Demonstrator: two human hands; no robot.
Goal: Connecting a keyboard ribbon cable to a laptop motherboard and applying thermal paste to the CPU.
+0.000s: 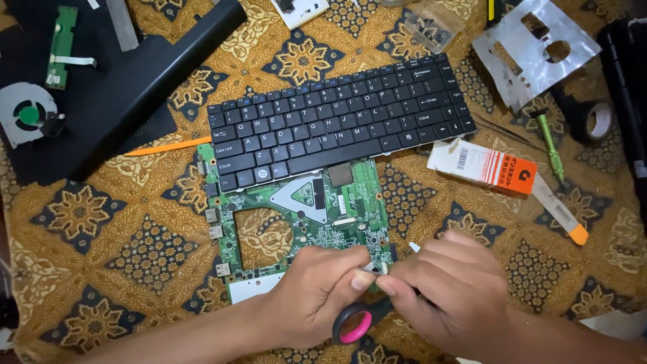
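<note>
We pinch a tiny pale part with our left hand (pixel 317 290) and right hand (pixel 448 290) beside the flat green circuit board (pixel 303 216).

A brown and gold patterned cloth (pixel 121 229) covers the evenly lit surface.

At your twelve o'clock lies a black keyboard (pixel 337 121); a cooling fan (pixel 28 114) at ten, an orange-and-white box (pixel 482 165) at two.
</note>
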